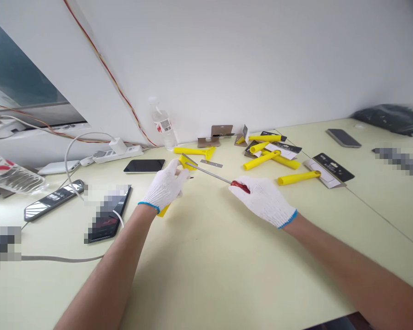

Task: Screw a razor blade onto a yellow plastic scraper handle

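Observation:
In a white knit glove, my left hand is closed around a yellow scraper, its head showing above the fingers and its handle end below the palm. My gloved right hand grips a screwdriver by its red handle. The long shaft points left, and its tip reaches the scraper's head; whether it touches a screw there I cannot tell. A thin metal blade lies flat just beyond the shaft. Behind it rests another yellow scraper.
Several yellow handles and black-and-white cards lie at the right back. Phones, a power strip with cables and a lying bottle occupy the left. An upright bottle stands by the wall.

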Demonstrator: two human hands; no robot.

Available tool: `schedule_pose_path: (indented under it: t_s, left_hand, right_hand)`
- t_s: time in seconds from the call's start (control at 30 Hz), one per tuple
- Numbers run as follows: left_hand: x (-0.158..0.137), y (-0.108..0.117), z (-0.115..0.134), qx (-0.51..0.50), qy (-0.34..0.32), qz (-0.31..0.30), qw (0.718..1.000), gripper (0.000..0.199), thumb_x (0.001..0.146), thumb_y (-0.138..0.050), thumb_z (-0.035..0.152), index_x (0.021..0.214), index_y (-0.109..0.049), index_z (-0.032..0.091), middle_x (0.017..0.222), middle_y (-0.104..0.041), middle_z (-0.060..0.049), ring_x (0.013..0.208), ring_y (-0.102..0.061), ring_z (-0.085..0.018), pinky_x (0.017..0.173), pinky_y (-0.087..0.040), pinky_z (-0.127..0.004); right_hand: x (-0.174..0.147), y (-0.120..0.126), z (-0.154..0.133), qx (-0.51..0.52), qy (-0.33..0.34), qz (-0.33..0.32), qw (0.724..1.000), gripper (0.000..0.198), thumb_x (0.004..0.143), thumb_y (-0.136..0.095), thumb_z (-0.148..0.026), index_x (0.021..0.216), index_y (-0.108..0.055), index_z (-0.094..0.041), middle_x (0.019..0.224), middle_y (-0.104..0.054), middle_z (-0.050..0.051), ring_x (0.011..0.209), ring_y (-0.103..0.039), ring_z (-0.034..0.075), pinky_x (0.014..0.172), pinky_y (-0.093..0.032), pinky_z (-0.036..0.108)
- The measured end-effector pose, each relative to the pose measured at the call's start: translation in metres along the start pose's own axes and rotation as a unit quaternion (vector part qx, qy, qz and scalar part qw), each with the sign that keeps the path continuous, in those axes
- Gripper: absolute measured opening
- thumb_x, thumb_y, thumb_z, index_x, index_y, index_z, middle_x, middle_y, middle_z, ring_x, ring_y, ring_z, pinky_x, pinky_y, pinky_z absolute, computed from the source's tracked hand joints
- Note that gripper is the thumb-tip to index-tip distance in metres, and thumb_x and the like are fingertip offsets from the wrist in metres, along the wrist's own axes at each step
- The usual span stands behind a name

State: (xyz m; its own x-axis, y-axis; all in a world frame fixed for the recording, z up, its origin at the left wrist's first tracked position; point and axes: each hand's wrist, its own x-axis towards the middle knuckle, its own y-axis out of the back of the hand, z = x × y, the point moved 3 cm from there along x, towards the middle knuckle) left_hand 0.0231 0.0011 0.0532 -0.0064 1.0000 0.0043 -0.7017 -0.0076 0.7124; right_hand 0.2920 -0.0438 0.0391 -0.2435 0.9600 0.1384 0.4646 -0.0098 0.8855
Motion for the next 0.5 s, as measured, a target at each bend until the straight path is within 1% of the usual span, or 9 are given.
schedule_pose_path:
  t_s: [0.1, 0.27, 0.4, 0.43, 0.47, 0.5]
  left_hand:
    - [-0.0002, 0.0006, 0.0003, 0.008, 0.0, -0.003, 1.0, 0.033, 0.095, -0.058, 0.042, 0.124, -0.059, 0.026, 0.103, -0.078, -0.007, 0.052, -0.065, -0.016, 0.057, -0.056, -0.032]
    - [-0.0005, 0.0003, 0.0013, 0.028, -0.007, 0.003, 1.0, 0.031, 0.096, -0.057, 0.043, 0.122, -0.059, 0.026, 0.102, -0.078, -0.006, 0.052, -0.065, -0.016, 0.058, -0.054, -0.031]
    - [-0.0008, -0.0004, 0.0019, 0.049, -0.013, 0.011, 0.999, 0.026, 0.096, -0.057, 0.043, 0.115, -0.061, 0.026, 0.086, -0.075, -0.003, 0.052, -0.064, -0.017, 0.057, -0.05, -0.03]
    - [-0.0009, -0.0001, 0.0018, 0.053, -0.015, 0.011, 0.998, 0.025, 0.096, -0.057, 0.043, 0.114, -0.061, 0.027, 0.082, -0.074, -0.002, 0.052, -0.063, -0.017, 0.057, -0.05, -0.03]
    - [-0.0009, 0.0003, 0.0015, 0.057, -0.016, 0.01, 0.998, 0.024, 0.096, -0.056, 0.044, 0.113, -0.06, 0.027, 0.081, -0.073, -0.002, 0.052, -0.063, -0.018, 0.057, -0.049, -0.03]
    - [-0.0008, 0.001, 0.0012, 0.059, -0.018, 0.008, 0.998, 0.024, 0.097, -0.056, 0.044, 0.113, -0.06, 0.027, 0.082, -0.073, -0.002, 0.052, -0.063, -0.018, 0.056, -0.049, -0.03]
  right_hand:
    - [0.0002, 0.0006, 0.0012, 0.0, -0.005, 0.0, 1.0, 0.039, 0.108, -0.046, -0.05, 0.084, -0.057, -0.021, 0.074, -0.058, 0.0, 0.067, -0.047, 0.015, 0.064, -0.029, 0.028]
    - [-0.0046, 0.002, 0.0005, -0.015, 0.011, 0.038, 0.999, 0.035, 0.106, -0.054, -0.048, 0.084, -0.06, -0.021, 0.077, -0.063, 0.002, 0.069, -0.05, 0.017, 0.065, -0.029, 0.029]
    - [-0.0088, 0.0043, -0.0044, -0.054, 0.02, 0.082, 0.995, 0.034, 0.107, -0.052, -0.046, 0.087, -0.063, -0.021, 0.082, -0.065, 0.004, 0.073, -0.053, 0.018, 0.065, -0.028, 0.031]
    - [-0.0087, 0.0051, -0.0045, -0.041, 0.013, 0.079, 0.996, 0.033, 0.106, -0.053, -0.047, 0.087, -0.062, -0.021, 0.081, -0.064, 0.004, 0.072, -0.052, 0.018, 0.065, -0.028, 0.031]
    - [-0.0079, 0.0057, -0.0038, -0.012, 0.0, 0.061, 0.998, 0.035, 0.105, -0.054, -0.048, 0.085, -0.061, -0.021, 0.079, -0.062, 0.003, 0.069, -0.05, 0.017, 0.064, -0.029, 0.03]
    - [-0.0066, 0.0057, -0.0022, 0.036, -0.019, 0.026, 0.999, 0.037, 0.105, -0.053, -0.05, 0.083, -0.059, -0.02, 0.076, -0.059, 0.002, 0.066, -0.048, 0.016, 0.062, -0.029, 0.03]
